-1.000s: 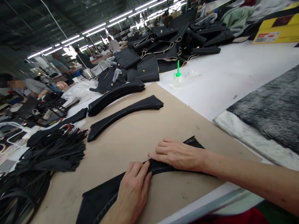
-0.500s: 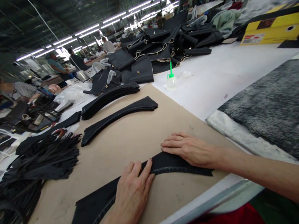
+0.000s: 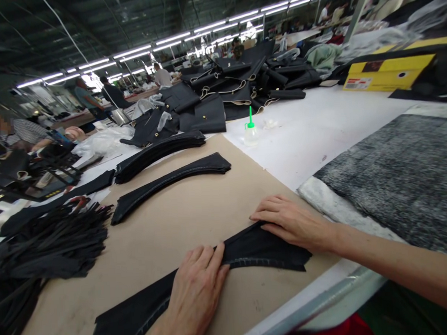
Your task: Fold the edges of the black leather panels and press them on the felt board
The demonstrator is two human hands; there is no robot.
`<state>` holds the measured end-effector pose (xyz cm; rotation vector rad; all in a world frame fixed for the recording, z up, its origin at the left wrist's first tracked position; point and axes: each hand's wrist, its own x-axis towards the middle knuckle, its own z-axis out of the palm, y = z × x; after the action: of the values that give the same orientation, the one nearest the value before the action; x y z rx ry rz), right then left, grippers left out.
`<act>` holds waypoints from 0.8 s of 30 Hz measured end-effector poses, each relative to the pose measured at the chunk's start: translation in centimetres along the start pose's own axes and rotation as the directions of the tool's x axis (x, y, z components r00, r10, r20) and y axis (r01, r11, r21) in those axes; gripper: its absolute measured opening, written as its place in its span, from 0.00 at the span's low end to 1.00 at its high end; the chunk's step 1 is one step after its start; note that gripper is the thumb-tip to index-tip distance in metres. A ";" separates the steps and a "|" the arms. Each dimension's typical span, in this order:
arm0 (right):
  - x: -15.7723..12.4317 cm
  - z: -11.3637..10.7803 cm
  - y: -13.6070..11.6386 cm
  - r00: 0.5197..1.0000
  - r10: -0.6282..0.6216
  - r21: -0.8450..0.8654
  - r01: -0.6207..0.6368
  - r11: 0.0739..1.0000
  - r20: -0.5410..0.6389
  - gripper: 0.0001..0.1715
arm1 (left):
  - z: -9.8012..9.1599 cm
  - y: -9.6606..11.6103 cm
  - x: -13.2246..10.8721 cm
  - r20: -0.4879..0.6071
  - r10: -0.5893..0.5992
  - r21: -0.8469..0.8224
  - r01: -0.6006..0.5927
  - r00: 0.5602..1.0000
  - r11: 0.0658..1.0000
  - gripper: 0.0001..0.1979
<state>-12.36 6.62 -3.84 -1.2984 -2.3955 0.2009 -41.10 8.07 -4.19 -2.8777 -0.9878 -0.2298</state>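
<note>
A curved black leather-like piece (image 3: 246,246) lies across the brown board near the table's front edge, with pale stitch-like marks along its inner curve. My left hand (image 3: 199,283) rests over its middle, fingers stretched out and pressing down. At the piece's right end, my right hand (image 3: 290,221) lies on the upper edge with its fingers extended, some reaching past the edge onto the board. The wrist hides part of that end. Farther back lie a similar curved black piece (image 3: 172,182) and a thicker stack of curved black pieces (image 3: 159,153).
Black strips (image 3: 62,241) are heaped at the left. A small bottle with a green nozzle (image 3: 250,131) stands on the white tabletop. Behind it is a pile of black panels (image 3: 205,113). A yellow box (image 3: 387,74) and a mottled grey slab (image 3: 396,173) are on the right.
The camera view has tilted slightly upward. My right hand has shifted a little to the right along the piece's upper edge, while my left hand stays on the middle.
</note>
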 end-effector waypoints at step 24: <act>-1.8 0.4 1.3 0.993 -0.079 -0.072 0.086 0.994 0.090 0.30 | -0.1 1.8 2.8 0.034 0.083 0.044 -0.085 0.996 0.995 0.16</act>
<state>-10.62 5.90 -5.09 -1.2439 -2.5478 0.1462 -37.82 8.37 -3.72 -2.8827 -0.8628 -0.1527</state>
